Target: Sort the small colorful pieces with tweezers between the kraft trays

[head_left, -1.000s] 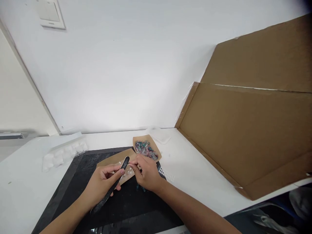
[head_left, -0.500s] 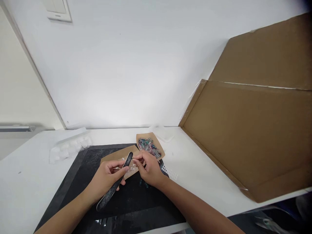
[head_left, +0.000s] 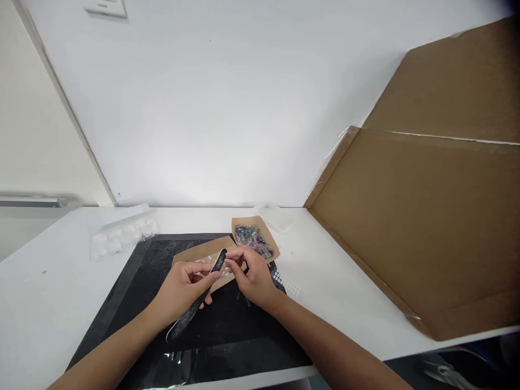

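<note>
A long black nail file [head_left: 187, 318] with pale edges is gripped in my left hand [head_left: 182, 287], thumb on its upper face and fingers behind. It slants up and to the right. At its top end my right hand [head_left: 255, 277] is closed in a pinch; whatever sits between thumb and forefinger is too small to name. Behind and beneath the hands lies a brown paper tray [head_left: 184, 258] with small white pieces in it. Beyond my right hand, a second brown tray [head_left: 273, 242] holds many small teal, purple and clear pieces [head_left: 249, 236].
A black mat [head_left: 134, 303] covers the middle of the white table [head_left: 337, 292]. Clear plastic packaging [head_left: 124, 233] lies at the back left. A sheet of white dots [head_left: 288, 283] is right of my hand. Folded cardboard [head_left: 414, 233] stands along the right side.
The camera view has tilted down and shifted slightly left, so everything sits a little higher and further right. Both hands keep nearly the same pose at the file's tip.
</note>
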{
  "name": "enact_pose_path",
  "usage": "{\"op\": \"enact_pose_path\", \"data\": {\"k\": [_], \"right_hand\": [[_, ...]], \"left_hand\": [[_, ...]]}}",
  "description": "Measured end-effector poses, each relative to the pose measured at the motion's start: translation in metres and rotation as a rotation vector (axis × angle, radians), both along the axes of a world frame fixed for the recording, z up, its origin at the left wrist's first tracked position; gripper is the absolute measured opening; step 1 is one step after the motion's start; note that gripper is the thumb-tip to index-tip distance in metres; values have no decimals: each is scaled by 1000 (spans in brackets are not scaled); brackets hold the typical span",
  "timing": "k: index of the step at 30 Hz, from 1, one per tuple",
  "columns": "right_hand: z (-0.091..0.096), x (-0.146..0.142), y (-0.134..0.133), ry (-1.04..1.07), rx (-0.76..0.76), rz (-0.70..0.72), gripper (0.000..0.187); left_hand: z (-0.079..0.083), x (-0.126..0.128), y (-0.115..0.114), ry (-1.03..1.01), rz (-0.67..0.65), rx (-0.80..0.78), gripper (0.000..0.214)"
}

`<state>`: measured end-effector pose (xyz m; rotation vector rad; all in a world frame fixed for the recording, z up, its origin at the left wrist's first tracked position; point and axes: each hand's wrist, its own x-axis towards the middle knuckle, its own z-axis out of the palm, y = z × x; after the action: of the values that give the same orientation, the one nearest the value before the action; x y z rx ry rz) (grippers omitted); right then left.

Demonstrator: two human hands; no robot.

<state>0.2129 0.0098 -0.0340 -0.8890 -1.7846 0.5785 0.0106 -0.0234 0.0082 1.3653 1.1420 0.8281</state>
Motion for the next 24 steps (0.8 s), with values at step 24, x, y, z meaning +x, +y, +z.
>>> {"op": "enact_pose_path", "data": {"k": [24], "right_hand": [[4, -3, -4, -372, 390, 11, 7]], "left_hand": [[-10, -3, 1, 39, -36, 79, 45]]}}
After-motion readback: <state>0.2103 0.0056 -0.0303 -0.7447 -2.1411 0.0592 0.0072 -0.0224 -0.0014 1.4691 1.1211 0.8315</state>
